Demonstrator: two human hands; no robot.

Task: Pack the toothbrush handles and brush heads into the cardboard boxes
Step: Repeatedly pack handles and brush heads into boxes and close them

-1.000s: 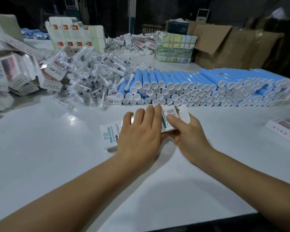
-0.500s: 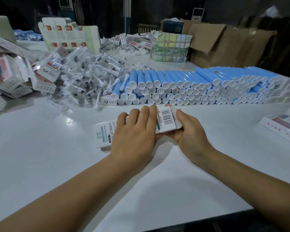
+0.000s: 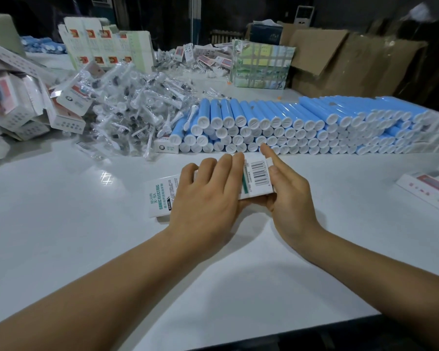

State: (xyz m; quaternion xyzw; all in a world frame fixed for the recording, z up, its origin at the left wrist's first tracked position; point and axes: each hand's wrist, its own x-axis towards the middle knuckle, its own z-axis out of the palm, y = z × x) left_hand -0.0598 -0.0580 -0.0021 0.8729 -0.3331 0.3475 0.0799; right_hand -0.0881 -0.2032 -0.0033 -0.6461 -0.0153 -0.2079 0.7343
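You are working at a broad white table [image 3: 61,236], glossy enough to throw back a small glint of light at about 10 o'clock from your hands. The white cardboard box [image 3: 162,196] with teal lettering lies flat at the centre of it. Your left hand [image 3: 208,196] lies palm-down on top of the box, fingers straight and close together, pressing it. Your right hand [image 3: 287,196] cups the barcode end at 3 o'clock, thumb tucked under the near edge, middle fingers curled against the end and the forefinger stretched out towards 12.

At 12 to 2 o'clock, just beyond your fingertips, a long stack of blue toothbrush handles [image 3: 302,127] lies in rows with their white caps facing you. At 10 to 11 o'clock sits a loose heap of brush heads [image 3: 137,117] in clear wrappers, touching the left end of the stack. A jumble of white printed cartons [image 3: 23,112] crowds the 9 to 10 o'clock edge. More flat boxes [image 3: 426,191] lie at 3 o'clock, well apart from your hands.

Farther back at 11 o'clock, sheets of unfolded cartons [image 3: 104,46] stand upright. At 12 to 1 o'clock sits a taped bundle [image 3: 261,64] with more small packets scattered beside it, and behind it, at 1 to 2 o'clock, large brown cardboard [image 3: 340,62] leans against a dark wall. The room behind is dim.
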